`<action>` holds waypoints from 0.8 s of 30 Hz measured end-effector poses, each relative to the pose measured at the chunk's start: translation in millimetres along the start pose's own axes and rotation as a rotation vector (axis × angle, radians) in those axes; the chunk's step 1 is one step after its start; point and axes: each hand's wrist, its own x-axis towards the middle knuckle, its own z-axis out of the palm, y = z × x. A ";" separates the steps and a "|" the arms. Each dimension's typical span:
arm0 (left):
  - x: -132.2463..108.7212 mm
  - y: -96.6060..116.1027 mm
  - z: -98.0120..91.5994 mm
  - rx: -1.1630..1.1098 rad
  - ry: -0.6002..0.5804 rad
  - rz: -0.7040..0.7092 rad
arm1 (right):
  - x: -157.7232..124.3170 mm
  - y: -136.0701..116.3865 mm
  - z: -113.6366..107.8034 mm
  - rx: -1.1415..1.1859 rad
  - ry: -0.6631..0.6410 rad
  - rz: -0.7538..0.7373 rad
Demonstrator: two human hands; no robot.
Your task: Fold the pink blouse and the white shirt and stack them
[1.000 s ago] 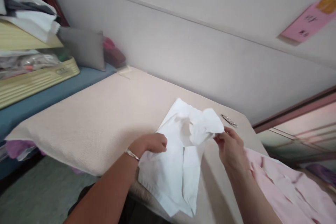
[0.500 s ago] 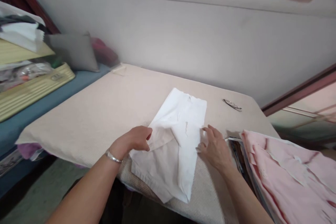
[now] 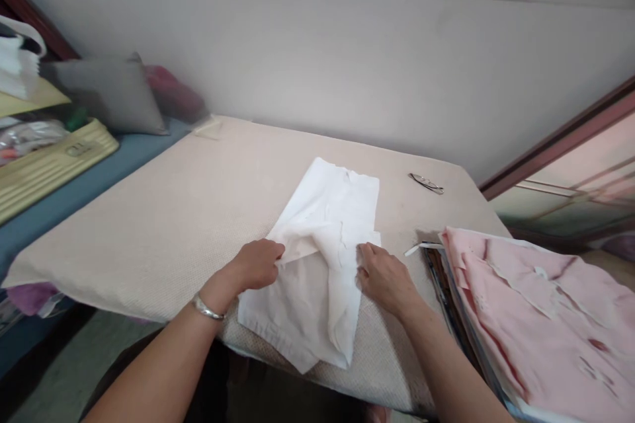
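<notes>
A white garment (image 3: 342, 211) lies partly folded on the cloth-covered table, its near end close to the front edge. A thinner, greyer layer (image 3: 292, 297) of it shows at the lower left, under a raised fold. My left hand (image 3: 260, 263), with a silver bangle on the wrist, is closed on the garment's left edge. Across from it, my right hand (image 3: 384, 274) pinches the right edge, where a small flap of white cloth sticks out. Both sets of fingertips are partly hidden by the fabric.
Eyeglasses (image 3: 425, 183) lie at the table's (image 3: 198, 211) back right. A stack of folded clothes with a pink garment (image 3: 536, 317) on top sits at the right. Left of the table are a grey cushion (image 3: 109, 92) and a yellow container (image 3: 59, 158). A wall (image 3: 297, 59) runs behind.
My right hand has closed on the garment's right edge. The fabric between my hands is now lifted into a looser fold. The view has shifted slightly to the right.
</notes>
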 end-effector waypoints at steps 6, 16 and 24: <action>1.0 -12.3 -7.0 -0.189 -0.062 0.138 | 8.5 13.8 0.8 0.175 0.073 0.160; 14.1 -18.9 -8.5 -0.234 0.067 0.031 | 14.8 65.7 -21.0 1.546 0.864 0.708; 18.5 -8.9 6.0 -0.030 0.015 -0.054 | 16.2 67.3 -40.0 1.692 0.959 0.585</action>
